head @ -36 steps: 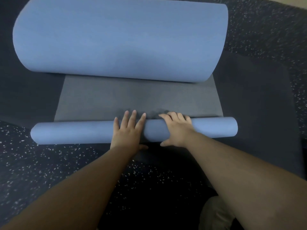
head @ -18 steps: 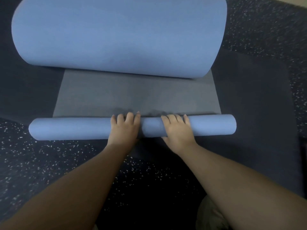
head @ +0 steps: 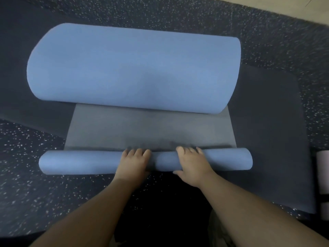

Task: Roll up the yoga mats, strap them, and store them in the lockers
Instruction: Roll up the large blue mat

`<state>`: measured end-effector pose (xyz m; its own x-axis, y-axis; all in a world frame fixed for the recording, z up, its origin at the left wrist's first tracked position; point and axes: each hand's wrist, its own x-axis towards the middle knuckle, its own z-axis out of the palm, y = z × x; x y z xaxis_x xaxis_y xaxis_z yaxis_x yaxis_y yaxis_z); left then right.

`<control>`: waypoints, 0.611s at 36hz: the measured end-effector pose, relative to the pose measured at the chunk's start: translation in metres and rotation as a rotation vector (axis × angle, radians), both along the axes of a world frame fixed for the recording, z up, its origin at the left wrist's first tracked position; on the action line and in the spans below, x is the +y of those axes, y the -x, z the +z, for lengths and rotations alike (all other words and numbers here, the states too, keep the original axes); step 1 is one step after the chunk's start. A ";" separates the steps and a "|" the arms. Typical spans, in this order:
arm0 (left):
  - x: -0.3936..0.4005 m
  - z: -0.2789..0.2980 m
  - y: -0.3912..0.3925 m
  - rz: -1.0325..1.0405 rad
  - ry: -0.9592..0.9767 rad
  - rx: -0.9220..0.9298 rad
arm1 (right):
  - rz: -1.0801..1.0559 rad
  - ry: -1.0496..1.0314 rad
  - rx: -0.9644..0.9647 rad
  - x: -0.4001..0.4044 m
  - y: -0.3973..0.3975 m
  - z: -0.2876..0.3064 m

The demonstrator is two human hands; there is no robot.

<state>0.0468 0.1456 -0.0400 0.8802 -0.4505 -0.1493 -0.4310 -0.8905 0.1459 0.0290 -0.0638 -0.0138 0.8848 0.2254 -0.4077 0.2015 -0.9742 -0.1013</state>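
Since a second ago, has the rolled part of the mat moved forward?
Cannot tell. The camera shifted, and the grey strip between the roll and the far curled end looks about as wide as before.

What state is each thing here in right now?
Blue yoga mat: partly rolled at the near end, far end curled over.
Dark mat: flat on the floor.
Pink roll: rolled, at the right edge.
Left hand: grips the roll.
Right hand: grips the roll.
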 end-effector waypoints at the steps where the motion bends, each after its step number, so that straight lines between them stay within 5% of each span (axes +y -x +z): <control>1: 0.002 0.000 0.002 0.001 0.005 0.030 | 0.003 -0.007 0.022 0.000 0.002 0.002; 12: 0.009 0.012 0.023 0.013 -0.069 0.302 | -0.013 -0.026 0.192 0.007 0.030 0.015; 22: 0.013 0.011 0.010 0.078 -0.026 0.338 | -0.118 0.000 -0.099 0.014 0.054 0.004</control>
